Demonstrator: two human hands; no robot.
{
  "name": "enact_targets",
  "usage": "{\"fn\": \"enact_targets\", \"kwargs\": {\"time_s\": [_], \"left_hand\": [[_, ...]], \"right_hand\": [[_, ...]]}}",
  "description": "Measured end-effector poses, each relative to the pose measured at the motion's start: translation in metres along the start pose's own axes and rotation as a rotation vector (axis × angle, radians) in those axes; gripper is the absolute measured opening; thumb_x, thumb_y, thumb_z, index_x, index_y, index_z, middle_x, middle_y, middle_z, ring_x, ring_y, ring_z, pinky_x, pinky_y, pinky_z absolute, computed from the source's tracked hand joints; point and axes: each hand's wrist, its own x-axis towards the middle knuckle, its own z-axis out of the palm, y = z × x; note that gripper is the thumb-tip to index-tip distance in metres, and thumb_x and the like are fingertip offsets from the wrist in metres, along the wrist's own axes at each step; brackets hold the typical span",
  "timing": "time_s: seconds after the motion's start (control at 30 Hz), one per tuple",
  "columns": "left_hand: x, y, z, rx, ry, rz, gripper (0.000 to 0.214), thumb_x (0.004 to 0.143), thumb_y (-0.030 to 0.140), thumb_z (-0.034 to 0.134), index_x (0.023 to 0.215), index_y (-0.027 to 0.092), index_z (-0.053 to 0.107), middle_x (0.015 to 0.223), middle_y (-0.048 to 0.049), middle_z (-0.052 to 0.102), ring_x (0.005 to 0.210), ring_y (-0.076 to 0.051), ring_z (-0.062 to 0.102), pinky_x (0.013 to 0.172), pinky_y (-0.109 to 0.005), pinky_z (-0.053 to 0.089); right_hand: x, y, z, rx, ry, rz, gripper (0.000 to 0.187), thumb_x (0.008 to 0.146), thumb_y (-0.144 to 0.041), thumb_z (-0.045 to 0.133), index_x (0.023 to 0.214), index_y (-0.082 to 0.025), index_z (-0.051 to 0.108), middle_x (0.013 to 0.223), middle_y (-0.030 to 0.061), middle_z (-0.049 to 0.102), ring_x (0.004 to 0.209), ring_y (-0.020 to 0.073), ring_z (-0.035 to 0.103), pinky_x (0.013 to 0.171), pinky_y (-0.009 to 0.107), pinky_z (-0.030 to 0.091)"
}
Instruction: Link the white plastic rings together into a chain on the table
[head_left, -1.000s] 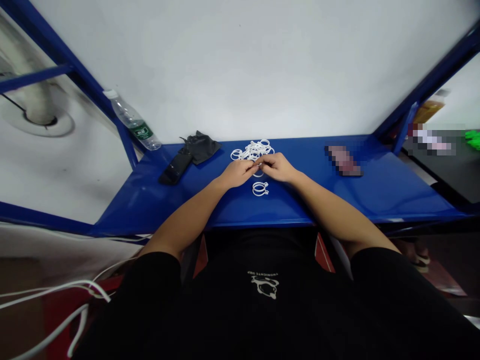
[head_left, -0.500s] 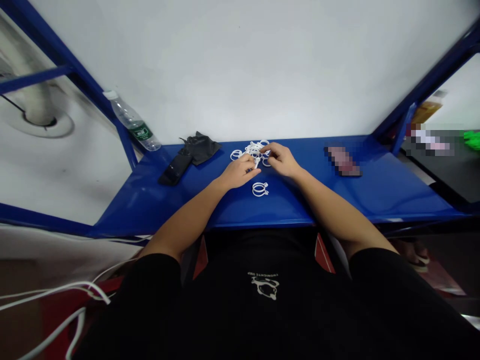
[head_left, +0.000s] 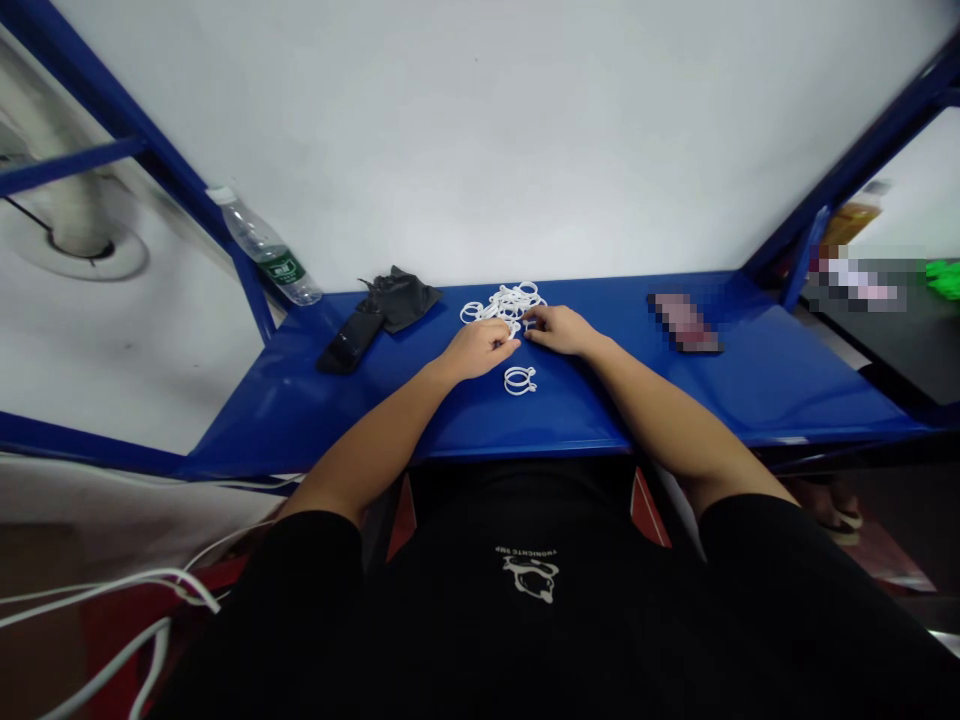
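Observation:
A pile of white curtain rings (head_left: 514,298) with small eyelets lies on the blue tabletop near the wall. My left hand (head_left: 476,348) is closed at the pile's near edge, with part of a white ring showing at its fingertips. Facing it, my right hand (head_left: 561,330) has its fingers bent around a small white piece that looks like part of a ring; most of it is hidden. Nearer to me, a pair of white rings (head_left: 517,381) lies side by side, apart from the pile.
On the left of the blue table (head_left: 300,410) lie a black phone-like object (head_left: 351,338) and a crumpled black bag (head_left: 405,298). A clear plastic bottle (head_left: 262,245) leans by the blue frame. At right is a blurred flat object (head_left: 686,322). A white wall (head_left: 480,150) stands behind.
My right hand has drawn back from the top of the pile, down toward me and close to my left fingertips. My left hand and the separate rings have barely moved.

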Motion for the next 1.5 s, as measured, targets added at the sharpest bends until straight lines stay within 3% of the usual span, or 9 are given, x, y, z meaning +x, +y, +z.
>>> {"fn": "enact_targets", "kwargs": {"time_s": [0.23, 0.4, 0.63, 0.8, 1.0, 1.17, 1.3, 1.4, 1.5], "left_hand": [[0.0, 0.01, -0.004, 0.031, -0.036, 0.024, 0.046, 0.111, 0.035, 0.053, 0.067, 0.024, 0.045, 0.078, -0.0043, 0.066, 0.083, -0.02, 0.067, 0.083, -0.037, 0.056], [-0.001, 0.016, -0.007, 0.011, -0.043, 0.058, 0.043, 0.112, 0.039, 0.055, 0.072, 0.023, 0.056, 0.099, -0.0088, 0.076, 0.099, -0.023, 0.073, 0.093, -0.04, 0.059], [-0.003, 0.013, -0.003, -0.022, -0.248, 0.04, 0.039, 0.113, 0.039, 0.055, 0.082, 0.022, 0.072, 0.102, -0.0073, 0.079, 0.095, -0.021, 0.074, 0.092, -0.037, 0.057], [-0.002, 0.01, -0.002, -0.014, -0.132, 0.008, 0.031, 0.109, 0.039, 0.069, 0.084, 0.022, 0.075, 0.095, -0.0048, 0.078, 0.089, -0.02, 0.072, 0.089, -0.035, 0.056], [0.002, -0.008, -0.004, 0.095, 0.056, -0.216, 0.009, 0.105, 0.03, 0.077, 0.105, 0.023, 0.083, 0.111, -0.0076, 0.078, 0.103, -0.025, 0.073, 0.096, -0.038, 0.058], [0.002, -0.022, -0.002, 0.149, 0.042, -0.38, 0.019, 0.099, 0.03, 0.087, 0.117, 0.024, 0.083, 0.127, -0.0103, 0.077, 0.113, -0.029, 0.074, 0.095, -0.04, 0.058], [0.003, -0.03, 0.0, 0.15, -0.04, -0.375, 0.018, 0.099, 0.026, 0.086, 0.116, 0.023, 0.083, 0.12, -0.0091, 0.081, 0.111, -0.029, 0.075, 0.094, -0.039, 0.058], [0.004, -0.034, 0.001, 0.146, -0.037, -0.34, 0.007, 0.1, 0.023, 0.083, 0.107, 0.022, 0.084, 0.111, -0.008, 0.082, 0.104, -0.027, 0.075, 0.094, -0.038, 0.057], [0.004, -0.039, 0.001, 0.16, 0.018, -0.342, 0.008, 0.098, 0.024, 0.083, 0.106, 0.023, 0.084, 0.114, -0.0087, 0.08, 0.105, -0.027, 0.075, 0.095, -0.038, 0.059]], "right_hand": [[0.0, -0.007, -0.004, -0.053, -0.048, 0.066, 0.037, 0.095, -0.029, 0.077, 0.129, -0.02, 0.086, 0.101, 0.0095, 0.087, 0.088, 0.0263, 0.077, 0.075, 0.032, 0.05], [-0.002, -0.011, -0.006, -0.044, -0.023, 0.039, 0.027, 0.092, -0.023, 0.074, 0.115, -0.019, 0.086, 0.101, 0.0095, 0.087, 0.086, 0.025, 0.075, 0.073, 0.032, 0.047], [-0.004, -0.009, -0.002, 0.069, 0.066, -0.018, 0.02, 0.092, -0.024, 0.065, 0.105, -0.02, 0.081, 0.098, 0.0068, 0.085, 0.084, 0.0222, 0.072, 0.079, 0.031, 0.049], [-0.004, -0.008, 0.0, 0.106, 0.087, -0.082, 0.017, 0.091, -0.025, 0.062, 0.098, -0.021, 0.076, 0.096, 0.0059, 0.083, 0.081, 0.0213, 0.069, 0.079, 0.031, 0.049], [-0.004, -0.009, -0.002, 0.136, 0.092, -0.108, 0.015, 0.089, -0.027, 0.061, 0.091, -0.021, 0.075, 0.088, 0.0047, 0.08, 0.078, 0.0208, 0.066, 0.076, 0.03, 0.045], [-0.003, -0.011, -0.006, 0.142, 0.112, -0.124, 0.017, 0.088, -0.028, 0.059, 0.08, -0.022, 0.072, 0.076, 0.0032, 0.074, 0.072, 0.0202, 0.062, 0.072, 0.031, 0.043], [-0.003, -0.014, -0.01, 0.172, 0.107, -0.163, 0.022, 0.087, -0.024, 0.055, 0.075, -0.021, 0.072, 0.077, 0.0052, 0.077, 0.074, 0.0215, 0.067, 0.074, 0.032, 0.046], [-0.005, -0.018, -0.009, 0.206, 0.084, -0.225, 0.025, 0.086, -0.022, 0.053, 0.084, -0.02, 0.078, 0.083, 0.006, 0.081, 0.077, 0.0223, 0.071, 0.079, 0.032, 0.05], [-0.01, -0.024, -0.005, 0.267, 0.073, -0.259, 0.037, 0.086, -0.021, 0.056, 0.111, -0.017, 0.082, 0.09, 0.0052, 0.085, 0.078, 0.0212, 0.073, 0.079, 0.032, 0.052]]}}
